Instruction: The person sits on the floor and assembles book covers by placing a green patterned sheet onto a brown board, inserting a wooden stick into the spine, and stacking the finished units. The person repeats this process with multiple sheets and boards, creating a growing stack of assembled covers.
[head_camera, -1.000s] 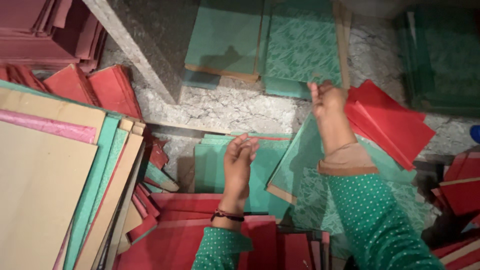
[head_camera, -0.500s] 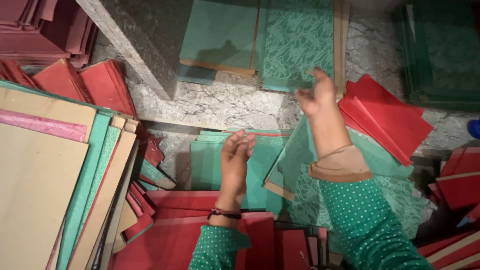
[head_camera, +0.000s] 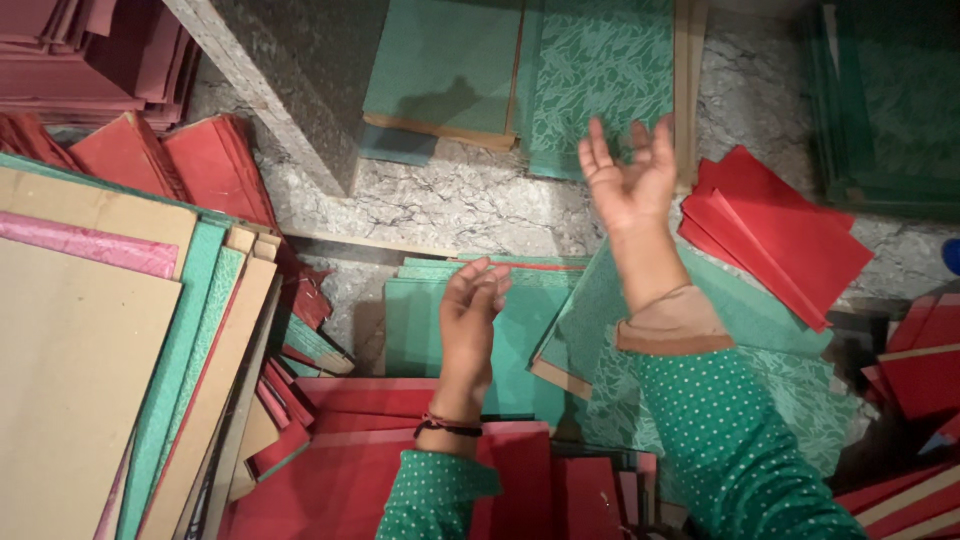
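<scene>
My left hand (head_camera: 470, 315) rests with curled fingers on a stack of plain green boards (head_camera: 420, 320) in the middle. My right hand (head_camera: 628, 178) is raised, palm up and fingers spread, holding nothing, above a patterned green sheet (head_camera: 640, 330) that lies under my forearm. Just right of that hand lies a pile of red sheets (head_camera: 780, 230). Beyond it on the marbled floor (head_camera: 450, 200) lie a patterned green board (head_camera: 600, 80) and a plain green board (head_camera: 445, 65).
A tall stack of brown, pink and green boards (head_camera: 90, 340) fills the left side. Red covers (head_camera: 340, 470) lie in front of me and at the right (head_camera: 920, 370). Dark green stacks (head_camera: 890, 100) sit far right. A grey stone block (head_camera: 280, 70) stands at top left.
My right hand has lifted off the red sheets, moved left and opened with the palm up. The left hand has stayed on the green stack.
</scene>
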